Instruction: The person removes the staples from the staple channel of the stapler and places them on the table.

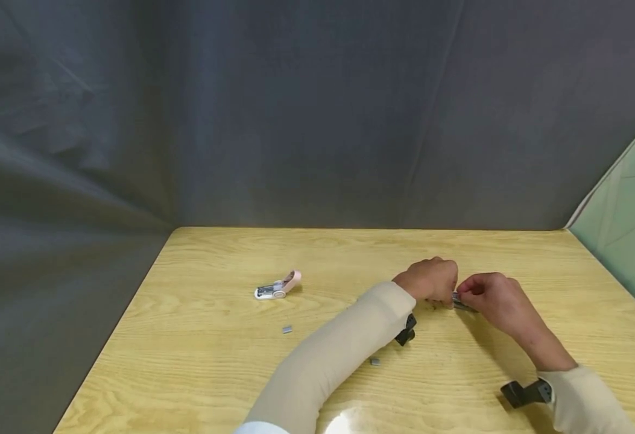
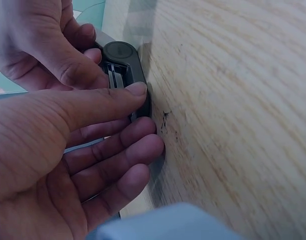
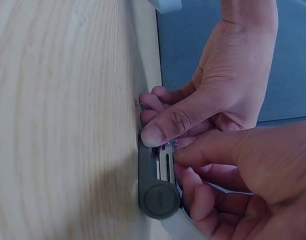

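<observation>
A dark grey stapler [image 2: 135,67] lies on the table with its long channel exposed and its lid swung back. My left hand [image 1: 430,279] grips its front end, thumb over the channel and fingers curled underneath. From the right, my right hand [image 1: 495,296] bends over the same stapler. Its thumb and index finger pinch at the channel, where a small shiny strip of staples [image 3: 174,144] shows beside the fingertip. Most of that strip is hidden by the fingers. In the right wrist view the stapler's round hinge [image 3: 161,201] faces the camera.
A second stapler [image 1: 271,292], white with a raised pink lid [image 1: 292,279], lies open to the left. Two small grey staple strips, one farther left [image 1: 287,329] and one near the left forearm [image 1: 374,361], lie on the wooden table [image 1: 198,361]. Dark curtains stand behind.
</observation>
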Demonstrator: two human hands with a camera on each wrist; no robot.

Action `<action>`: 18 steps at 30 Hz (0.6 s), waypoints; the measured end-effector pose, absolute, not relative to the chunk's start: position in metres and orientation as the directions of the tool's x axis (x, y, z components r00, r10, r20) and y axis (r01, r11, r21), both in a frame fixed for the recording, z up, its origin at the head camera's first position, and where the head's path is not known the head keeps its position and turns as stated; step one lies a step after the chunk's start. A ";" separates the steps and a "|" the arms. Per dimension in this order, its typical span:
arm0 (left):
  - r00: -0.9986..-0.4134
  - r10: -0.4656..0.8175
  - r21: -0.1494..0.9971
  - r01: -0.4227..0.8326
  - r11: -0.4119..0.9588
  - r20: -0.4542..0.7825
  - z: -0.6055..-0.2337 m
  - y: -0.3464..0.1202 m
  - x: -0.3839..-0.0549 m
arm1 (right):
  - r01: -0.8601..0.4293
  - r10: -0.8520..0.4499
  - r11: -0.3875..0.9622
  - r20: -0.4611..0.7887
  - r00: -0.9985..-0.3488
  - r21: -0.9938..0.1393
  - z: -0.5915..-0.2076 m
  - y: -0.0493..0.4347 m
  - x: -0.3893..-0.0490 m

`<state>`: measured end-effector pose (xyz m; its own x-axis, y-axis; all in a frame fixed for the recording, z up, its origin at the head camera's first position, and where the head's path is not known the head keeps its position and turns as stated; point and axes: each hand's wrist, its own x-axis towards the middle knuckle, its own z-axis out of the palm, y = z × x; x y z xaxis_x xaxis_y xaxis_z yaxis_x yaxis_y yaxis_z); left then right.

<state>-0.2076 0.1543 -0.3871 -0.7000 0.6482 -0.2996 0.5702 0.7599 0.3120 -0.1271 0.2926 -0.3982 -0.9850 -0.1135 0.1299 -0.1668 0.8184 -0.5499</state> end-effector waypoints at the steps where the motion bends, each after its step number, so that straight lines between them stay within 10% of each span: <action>1: -0.699 0.649 0.318 0.568 0.759 -0.301 -0.387 0.154 -0.207 | -0.169 -0.117 0.818 0.129 -0.985 -0.550 -0.399 0.292 -0.127; 18: -0.693 0.660 0.388 0.546 0.743 -0.289 -0.386 0.149 -0.207 | -0.204 -0.115 0.828 0.197 -0.973 -0.522 -0.393 0.292 -0.120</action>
<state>-0.2072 0.1485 -0.3855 -0.6934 0.6601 -0.2891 0.5457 0.7430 0.3876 -0.1200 0.2916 -0.3935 -0.9735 -0.1154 0.1975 -0.2040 0.8285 -0.5216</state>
